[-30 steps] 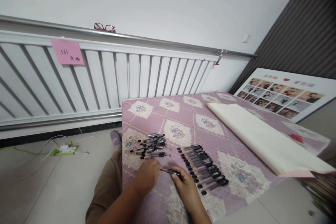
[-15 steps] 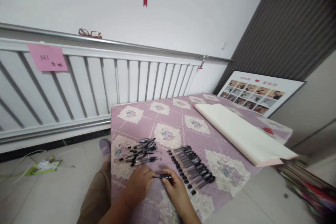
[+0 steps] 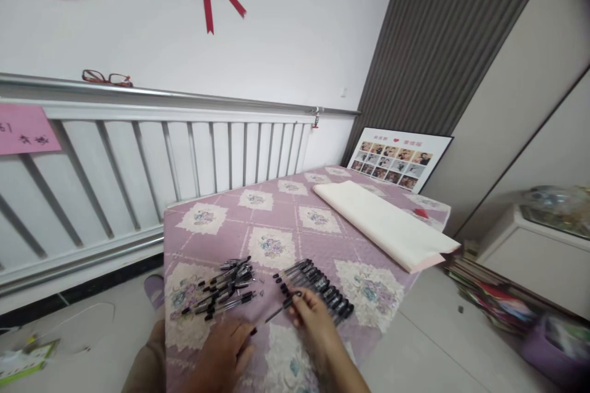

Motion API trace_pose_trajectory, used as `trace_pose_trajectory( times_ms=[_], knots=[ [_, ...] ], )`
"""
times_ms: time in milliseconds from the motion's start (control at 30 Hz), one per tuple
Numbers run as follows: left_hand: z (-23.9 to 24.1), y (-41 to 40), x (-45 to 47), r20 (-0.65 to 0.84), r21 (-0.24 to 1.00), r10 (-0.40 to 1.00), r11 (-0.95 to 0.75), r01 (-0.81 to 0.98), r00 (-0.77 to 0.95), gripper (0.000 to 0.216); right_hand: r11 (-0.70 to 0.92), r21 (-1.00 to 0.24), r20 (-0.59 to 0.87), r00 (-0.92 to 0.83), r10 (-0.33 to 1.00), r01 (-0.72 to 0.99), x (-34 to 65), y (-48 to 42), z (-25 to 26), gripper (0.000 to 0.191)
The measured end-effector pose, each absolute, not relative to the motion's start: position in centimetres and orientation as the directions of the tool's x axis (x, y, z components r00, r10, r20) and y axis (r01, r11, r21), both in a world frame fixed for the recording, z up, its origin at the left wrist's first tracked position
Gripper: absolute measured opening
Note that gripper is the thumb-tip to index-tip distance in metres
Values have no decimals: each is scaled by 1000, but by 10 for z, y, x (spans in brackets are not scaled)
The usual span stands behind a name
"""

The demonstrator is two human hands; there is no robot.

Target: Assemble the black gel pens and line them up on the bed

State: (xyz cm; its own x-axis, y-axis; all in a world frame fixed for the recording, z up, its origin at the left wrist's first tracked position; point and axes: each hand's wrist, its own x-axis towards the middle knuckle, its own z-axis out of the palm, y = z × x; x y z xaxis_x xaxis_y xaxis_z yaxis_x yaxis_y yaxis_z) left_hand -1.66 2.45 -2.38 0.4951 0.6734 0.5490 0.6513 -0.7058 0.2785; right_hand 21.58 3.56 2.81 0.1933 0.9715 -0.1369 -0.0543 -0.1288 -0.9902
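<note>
My right hand grips a gel pen by its black end, the clear barrel slanting down toward the left. At the fingertips of my left hand is a small black pen cap, apart from the pen's tip. Beyond my left hand lies a loose pile of pens, their barrels clear and their ends black. Beside and partly behind my right hand, a row of similar pens lies side by side. Small black caps show at the row's left end; my hand hides some of it.
A purple flowered cloth covers the table. A folded cream sheet lies on the right, with a framed photo board behind it. Along the wall runs a white radiator; eyeglasses rest on the pipe above.
My hands have moved apart: the right shifted toward the pen row with the pen, and the cap is now separate at my left fingertips. The view has turned right.
</note>
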Motion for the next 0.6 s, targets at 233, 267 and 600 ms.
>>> trace_pose_trajectory(
  times_ms=[233,267,600],
  knots=[
    [-27,26,-15,510,321,723,-662,677,466,17,-199,-960,-85,470,878,198,291,89,52,28],
    [-26,26,-14,507,326,726,-660,677,464,17,-221,-951,-92,481,872,218,296,96,52,26],
    [-20,27,-13,457,353,768,-619,701,448,16,-330,-844,-113,462,880,423,303,130,35,19]
  ],
)
